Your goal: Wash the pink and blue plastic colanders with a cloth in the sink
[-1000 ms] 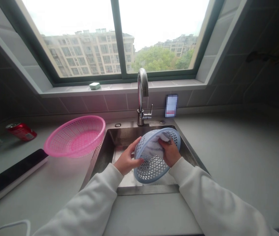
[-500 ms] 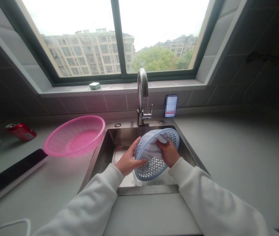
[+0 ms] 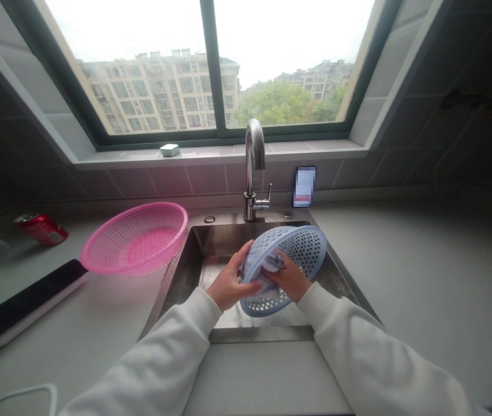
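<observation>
A light blue plastic basket (image 3: 310, 251) with a pattern of holes is held tilted over the steel sink (image 3: 217, 335), its open side facing me. My left hand (image 3: 231, 283) grips its left rim, the thumb inside and the fingers behind. Inside the basket, my right hand (image 3: 289, 276) is closed on a pale, bunched cloth (image 3: 267, 283) that presses against the lower left inner wall. Part of the cloth is hidden by the right hand's fingers.
Left of the sink stands a pink basket (image 3: 135, 242). Beyond it are a red can (image 3: 42, 229) and a long black-topped box (image 3: 29, 300). A faucet (image 3: 252, 167) rises behind the sink; a phone (image 3: 304, 186) leans on the wall. Soap-like block (image 3: 169, 150) on the sill.
My right hand has moved the cloth down and left along the basket's inside. The basket has turned slightly, showing more of its right inner wall.
</observation>
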Available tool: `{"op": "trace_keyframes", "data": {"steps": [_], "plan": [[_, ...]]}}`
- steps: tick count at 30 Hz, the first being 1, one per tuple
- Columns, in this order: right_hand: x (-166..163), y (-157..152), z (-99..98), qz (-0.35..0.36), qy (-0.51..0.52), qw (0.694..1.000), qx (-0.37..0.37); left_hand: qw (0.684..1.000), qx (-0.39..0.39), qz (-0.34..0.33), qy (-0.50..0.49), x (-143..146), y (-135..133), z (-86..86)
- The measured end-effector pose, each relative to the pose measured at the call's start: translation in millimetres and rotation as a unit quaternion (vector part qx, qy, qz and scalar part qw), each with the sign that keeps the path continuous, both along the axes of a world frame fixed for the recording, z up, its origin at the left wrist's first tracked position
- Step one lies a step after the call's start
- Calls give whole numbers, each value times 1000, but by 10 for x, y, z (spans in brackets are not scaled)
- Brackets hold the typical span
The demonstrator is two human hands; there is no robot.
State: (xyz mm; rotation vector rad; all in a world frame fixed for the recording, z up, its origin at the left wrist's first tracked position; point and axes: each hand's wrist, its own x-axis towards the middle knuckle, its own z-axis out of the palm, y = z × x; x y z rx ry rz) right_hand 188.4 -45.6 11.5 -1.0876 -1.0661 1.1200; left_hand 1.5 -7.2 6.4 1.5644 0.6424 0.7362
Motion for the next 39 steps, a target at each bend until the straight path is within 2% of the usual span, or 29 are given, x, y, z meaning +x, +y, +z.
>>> {"op": "trace_keyframes", "data": {"steps": [2,6,8,10,14,15,16,19,21,26,27,31,33,39], "plan": [[-4,-4,-5,9,-14,1000,-7,1000,6,5,7,-2,13,-12],[84,68,-9,-97,140,985,31,1000,2,-12,-4,0,16,-26],[119,103,-23,-117,191,974,41,1000,4,-22,2,9,1,-24],[117,106,-49,-99,173,980,30,1000,13,-20,10,16,-15,-19],[68,54,-77,23,35,999,-3,1000,27,-12,-8,-5,-15,-3],[68,46,-70,34,21,999,-4,999,35,-12,-7,-15,-10,3],[76,43,-57,23,31,999,-1,999,43,-14,-2,-25,-4,10],[122,52,-8,-76,131,988,21,998,53,-22,4,-41,5,27],[132,52,11,-103,160,981,24,999,47,-26,1,-40,2,29],[52,16,-6,14,28,1000,0,999,38,-14,-4,-32,6,8],[45,19,-8,18,29,999,-1,1000,28,-9,-10,-33,11,5],[92,71,-6,-68,161,984,17,1000,-11,-13,-21,-25,24,3],[110,82,-15,-85,192,978,17,1000,-18,-23,-8,-16,18,1],[64,34,-63,20,40,999,-16,1000,-10,-17,0,-19,-9,16]]}}
